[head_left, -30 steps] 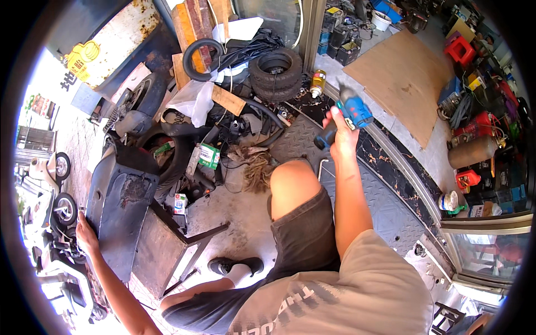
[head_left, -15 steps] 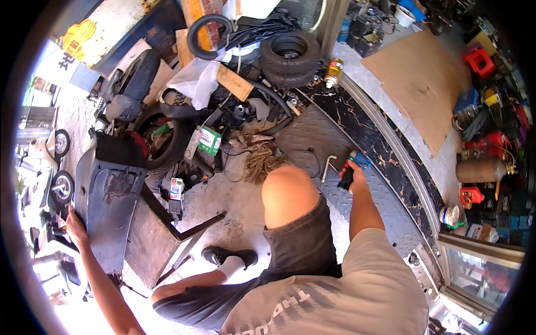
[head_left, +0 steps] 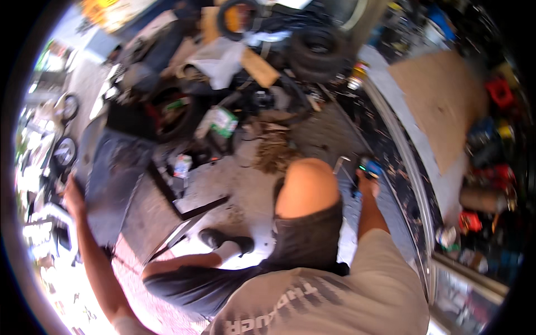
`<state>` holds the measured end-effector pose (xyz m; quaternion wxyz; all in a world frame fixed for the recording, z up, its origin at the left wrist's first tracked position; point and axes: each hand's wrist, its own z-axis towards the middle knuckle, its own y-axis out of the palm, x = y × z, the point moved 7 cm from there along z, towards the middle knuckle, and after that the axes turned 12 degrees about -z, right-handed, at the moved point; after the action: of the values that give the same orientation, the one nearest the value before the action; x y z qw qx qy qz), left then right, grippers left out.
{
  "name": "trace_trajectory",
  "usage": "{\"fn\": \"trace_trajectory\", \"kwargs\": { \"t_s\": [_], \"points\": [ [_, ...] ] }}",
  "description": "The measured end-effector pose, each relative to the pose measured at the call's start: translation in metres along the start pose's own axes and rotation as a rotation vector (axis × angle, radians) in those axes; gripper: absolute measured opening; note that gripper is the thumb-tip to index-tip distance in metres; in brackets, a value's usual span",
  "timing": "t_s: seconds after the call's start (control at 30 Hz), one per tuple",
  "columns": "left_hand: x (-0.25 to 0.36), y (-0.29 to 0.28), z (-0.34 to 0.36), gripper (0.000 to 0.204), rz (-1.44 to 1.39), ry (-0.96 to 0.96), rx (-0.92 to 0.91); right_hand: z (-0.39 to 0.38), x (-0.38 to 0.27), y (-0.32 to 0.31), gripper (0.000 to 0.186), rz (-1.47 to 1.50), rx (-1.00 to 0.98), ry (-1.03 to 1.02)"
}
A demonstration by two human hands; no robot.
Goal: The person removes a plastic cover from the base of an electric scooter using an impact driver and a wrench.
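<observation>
At the left, my left hand [head_left: 72, 196] closes on the outer edge of a dark motorcycle seat [head_left: 114, 178], which is tipped up with a worn dark patch showing. The seat leans on a brown wooden box-like stand [head_left: 142, 215]. On the right, my right hand [head_left: 367, 187] is wrapped round a black-and-blue cordless driver [head_left: 372, 169], held low over the grey metal plate; blur hides its exact shape. Just left of it lies an L-shaped metal wrench [head_left: 340, 163]. My bent knee stands between the two hands.
Ahead lie a brown rag [head_left: 274, 151], a green-and-white box [head_left: 223, 121], stacked tyres [head_left: 318, 53] and loose parts. A metal door track [head_left: 393, 125] curves along the right. Beyond it are a cardboard sheet [head_left: 441, 106] and shelved tools. Motorcycles stand at the far left.
The view has swung and blurred, shifting most of the scene rightward. My right hand still holds the driver, now turned differently, with a small green light showing. My left hand stays at the seat's edge.
</observation>
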<state>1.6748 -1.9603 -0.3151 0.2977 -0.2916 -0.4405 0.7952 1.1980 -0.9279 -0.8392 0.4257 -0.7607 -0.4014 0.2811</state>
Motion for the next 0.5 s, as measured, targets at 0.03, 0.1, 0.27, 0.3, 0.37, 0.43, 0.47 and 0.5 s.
{"fn": "trace_trajectory", "kwargs": {
  "t_s": [0.03, 0.1, 0.27, 0.3, 0.37, 0.43, 0.47, 0.5],
  "points": [
    [0.029, 0.046, 0.013, 0.046, -0.042, -0.165, -0.144, 0.006, 0.019, -0.021, 0.112, -0.061, 0.120, 0.072],
    [0.074, 0.084, 0.024, 0.082, -0.368, -0.460, -0.132, -0.010, 0.035, -0.053, 0.105, -0.003, 0.277, 0.194],
    [0.063, 0.051, 0.027, 0.066, -0.282, -0.426, -0.125, -0.048, 0.021, -0.055, 0.052, 0.136, 0.389, 0.180],
    [0.070, 0.048, 0.029, 0.069, -0.312, -0.456, -0.124, -0.051, 0.019, -0.052, 0.044, 0.144, 0.396, 0.135],
    [0.070, 0.040, 0.029, 0.075, -0.349, -0.489, -0.133, -0.057, 0.000, -0.040, 0.031, 0.096, 0.383, 0.002],
    [0.059, 0.035, 0.027, 0.081, -0.365, -0.493, -0.153, -0.064, -0.018, -0.023, 0.023, 0.037, 0.264, -0.099],
    [0.056, 0.034, 0.027, 0.081, -0.342, -0.491, -0.146, -0.063, -0.024, -0.016, 0.023, 0.023, 0.242, -0.146],
    [0.054, 0.035, 0.027, 0.081, -0.320, -0.488, -0.139, -0.061, -0.029, -0.011, 0.023, 0.008, 0.222, -0.191]
  ]
}}
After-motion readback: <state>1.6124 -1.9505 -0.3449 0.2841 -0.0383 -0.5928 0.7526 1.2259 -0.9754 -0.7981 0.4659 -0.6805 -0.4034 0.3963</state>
